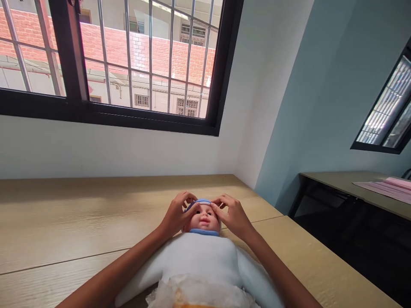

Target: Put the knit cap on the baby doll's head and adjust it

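Observation:
A baby doll (204, 220) lies on its back on a light wooden table (64, 222), head toward the wall. It wears a white fleece top (199, 265) with a blue collar and a blue-edged cap (201, 201). My left hand (178, 214) pinches the cap's edge on the left side of the doll's head. My right hand (233, 214) pinches the same edge on the right side. Both hands have their fingers curled on the cap rim. A crinkled white wrap (199, 293) covers the doll's lower body at the bottom edge.
A white wall with a barred, black-framed window (128, 64) rises behind the table. To the right a blue wall, a gap, and a second table (346, 184) with pink sheets (388, 187) on it.

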`<move>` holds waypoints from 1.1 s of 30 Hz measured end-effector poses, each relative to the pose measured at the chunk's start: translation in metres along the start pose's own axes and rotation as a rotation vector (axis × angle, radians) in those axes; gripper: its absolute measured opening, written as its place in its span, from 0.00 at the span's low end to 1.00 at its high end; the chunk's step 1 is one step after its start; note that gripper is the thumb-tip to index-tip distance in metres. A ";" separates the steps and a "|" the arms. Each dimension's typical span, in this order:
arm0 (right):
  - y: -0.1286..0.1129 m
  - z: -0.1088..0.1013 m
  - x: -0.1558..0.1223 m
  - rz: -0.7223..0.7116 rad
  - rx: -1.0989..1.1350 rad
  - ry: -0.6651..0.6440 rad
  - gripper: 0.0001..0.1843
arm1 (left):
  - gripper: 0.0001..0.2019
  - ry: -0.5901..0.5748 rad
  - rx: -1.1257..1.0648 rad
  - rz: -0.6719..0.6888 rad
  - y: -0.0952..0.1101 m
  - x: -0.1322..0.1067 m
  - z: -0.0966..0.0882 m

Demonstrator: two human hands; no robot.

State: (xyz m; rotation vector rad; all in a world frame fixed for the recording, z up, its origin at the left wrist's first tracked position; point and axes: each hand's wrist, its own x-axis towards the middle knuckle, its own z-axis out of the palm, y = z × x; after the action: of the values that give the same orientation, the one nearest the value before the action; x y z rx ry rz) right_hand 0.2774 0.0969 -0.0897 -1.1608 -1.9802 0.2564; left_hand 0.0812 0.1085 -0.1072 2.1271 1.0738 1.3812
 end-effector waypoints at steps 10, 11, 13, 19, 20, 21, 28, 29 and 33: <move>-0.006 -0.003 0.015 0.015 -0.102 -0.056 0.05 | 0.10 -0.025 -0.115 -0.184 0.009 0.006 0.001; -0.007 -0.003 0.015 0.010 -0.119 -0.052 0.05 | 0.09 -0.004 -0.116 -0.194 0.010 0.006 0.002; -0.009 -0.003 0.013 0.000 -0.152 -0.048 0.05 | 0.08 0.034 -0.116 -0.200 0.011 0.005 0.004; -0.014 0.005 0.010 -0.032 -0.220 -0.008 0.05 | 0.10 0.138 -0.121 -0.167 0.006 0.004 0.007; -0.013 0.007 0.010 -0.034 -0.227 0.008 0.06 | 0.10 0.147 -0.118 -0.161 0.004 0.004 0.007; -0.013 0.010 0.009 -0.035 -0.233 0.024 0.06 | 0.11 0.153 -0.114 -0.154 0.002 0.004 0.007; -0.008 0.009 0.008 -0.010 -0.057 -0.028 0.07 | 0.13 0.077 -0.162 -0.172 -0.004 0.004 0.001; -0.006 0.007 0.009 -0.005 -0.017 -0.049 0.07 | 0.13 0.056 -0.175 -0.178 -0.004 0.004 0.000; 0.002 0.003 0.011 -0.018 0.027 -0.088 0.10 | 0.13 0.010 -0.173 -0.139 -0.002 0.004 0.000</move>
State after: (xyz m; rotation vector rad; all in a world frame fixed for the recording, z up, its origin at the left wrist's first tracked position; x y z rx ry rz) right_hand 0.2737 0.1072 -0.0863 -1.1312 -2.0564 0.3286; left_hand 0.0808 0.1130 -0.1063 1.8883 1.0451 1.3682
